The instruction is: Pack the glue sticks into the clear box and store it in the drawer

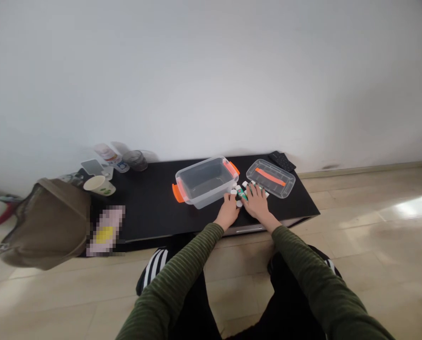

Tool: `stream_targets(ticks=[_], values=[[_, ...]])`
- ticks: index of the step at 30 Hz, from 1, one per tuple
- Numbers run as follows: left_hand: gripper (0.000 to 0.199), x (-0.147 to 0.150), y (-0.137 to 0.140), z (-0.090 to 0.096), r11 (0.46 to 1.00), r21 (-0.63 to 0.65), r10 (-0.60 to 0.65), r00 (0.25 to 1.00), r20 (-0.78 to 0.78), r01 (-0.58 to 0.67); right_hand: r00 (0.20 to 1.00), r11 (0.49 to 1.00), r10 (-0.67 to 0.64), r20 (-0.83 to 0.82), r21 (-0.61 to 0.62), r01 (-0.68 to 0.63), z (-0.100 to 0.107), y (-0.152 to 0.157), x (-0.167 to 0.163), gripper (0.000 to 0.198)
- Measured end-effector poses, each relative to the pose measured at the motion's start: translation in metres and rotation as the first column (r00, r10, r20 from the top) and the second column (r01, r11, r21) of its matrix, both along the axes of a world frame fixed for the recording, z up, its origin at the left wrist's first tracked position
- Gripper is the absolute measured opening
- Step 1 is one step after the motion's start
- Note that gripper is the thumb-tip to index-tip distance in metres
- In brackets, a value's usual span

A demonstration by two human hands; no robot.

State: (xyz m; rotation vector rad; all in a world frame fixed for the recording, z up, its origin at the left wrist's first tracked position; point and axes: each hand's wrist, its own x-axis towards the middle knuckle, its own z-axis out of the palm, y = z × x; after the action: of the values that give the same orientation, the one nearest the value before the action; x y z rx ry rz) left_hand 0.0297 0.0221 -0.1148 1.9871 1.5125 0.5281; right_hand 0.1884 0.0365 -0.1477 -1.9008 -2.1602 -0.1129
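Observation:
Several small white-capped bottles, one with a green-and-white label (241, 192), are bunched on the black cabinet top. My left hand (228, 211) has its fingers curled round a small white-capped bottle (239, 204) at the near side of the bunch; its body is mostly hidden. Laid over the others with fingers spread, my right hand (256, 200) covers part of them. Just left of the bunch is a clear plastic box (203, 200) with orange clasps, open on top. Its clear lid (287, 190), with an orange handle, lies beyond my right hand.
Dark remote controls (282, 161) lie at the back right, near the wall. Leftward on the cabinet (147, 208) are a paper cup (100, 186), a spray can (111, 158), a dark glass (135, 161) and a blurred pink packet (106, 231). A brown bag (51, 222) stands at far left.

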Motion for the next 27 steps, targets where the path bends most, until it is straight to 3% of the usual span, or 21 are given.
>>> stream_targets(ticks=[4, 7, 10, 12, 13, 15, 17, 19, 21, 23, 25, 27], values=[[0.056, -0.002, -0.003, 0.005, 1.000, -0.008, -0.018, 1.000, -0.006, 0.018, 0.997, 0.999, -0.012, -0.077, -0.048, 0.009, 0.025, 0.006, 0.000, 0.055], [0.054, -0.004, -0.003, 0.017, 1.000, 0.026, 0.002, 1.000, -0.021, -0.002, 0.972, 0.989, 0.082, -0.222, -0.105, -0.107, 0.055, 0.006, 0.007, 0.046], [0.041, -0.013, -0.001, 0.036, 0.999, 0.050, 0.020, 1.000, 0.020, -0.021, 0.920, 0.933, 0.135, -0.367, -0.266, -0.243, 0.084, -0.006, 0.022, 0.029], [0.024, -0.024, 0.001, 0.050, 0.997, -0.039, -0.061, 0.993, 0.100, 0.065, 0.873, 0.863, 0.128, -0.471, -0.382, -0.332, 0.099, -0.018, 0.034, 0.019], [0.022, -0.029, 0.002, 0.057, 0.977, -0.135, -0.141, 0.975, 0.171, 0.165, 0.833, 0.818, 0.123, -0.540, -0.421, -0.393, 0.105, -0.023, 0.038, 0.021], [0.052, -0.037, 0.002, 0.068, 0.852, -0.343, -0.258, 0.887, 0.383, 0.396, 0.698, 0.720, 0.107, -0.708, -0.429, -0.546, 0.113, -0.032, 0.045, 0.042], [0.082, -0.041, 0.002, 0.077, 0.754, -0.415, -0.202, 0.781, 0.591, 0.509, 0.489, 0.661, 0.068, -0.870, -0.328, -0.676, 0.116, -0.035, 0.047, 0.066], [0.086, -0.041, 0.001, 0.083, 0.742, -0.429, -0.076, 0.700, 0.710, 0.515, 0.260, 0.642, -0.009, -0.965, -0.205, -0.739, 0.115, -0.035, 0.046, 0.080], [0.082, -0.037, 0.001, 0.086, 0.732, -0.468, 0.026, 0.666, 0.746, 0.495, 0.108, 0.619, -0.128, -0.986, -0.164, -0.768, 0.112, -0.032, 0.043, 0.082], [0.080, -0.034, 0.002, 0.085, 0.701, -0.525, 0.088, 0.672, 0.736, 0.483, 0.073, 0.573, -0.254, -0.964, -0.211, -0.792, 0.109, -0.028, 0.040, 0.080], [0.079, -0.031, 0.005, 0.082, 0.673, -0.561, 0.110, 0.686, 0.720, 0.482, 0.098, 0.542, -0.340, -0.935, -0.280, -0.793, 0.105, -0.025, 0.037, 0.078], [0.079, -0.028, 0.007, 0.078, 0.660, -0.572, 0.092, 0.703, 0.706, 0.488, 0.139, 0.543, -0.373, -0.918, -0.337, -0.769, 0.103, -0.022, 0.035, 0.078]])
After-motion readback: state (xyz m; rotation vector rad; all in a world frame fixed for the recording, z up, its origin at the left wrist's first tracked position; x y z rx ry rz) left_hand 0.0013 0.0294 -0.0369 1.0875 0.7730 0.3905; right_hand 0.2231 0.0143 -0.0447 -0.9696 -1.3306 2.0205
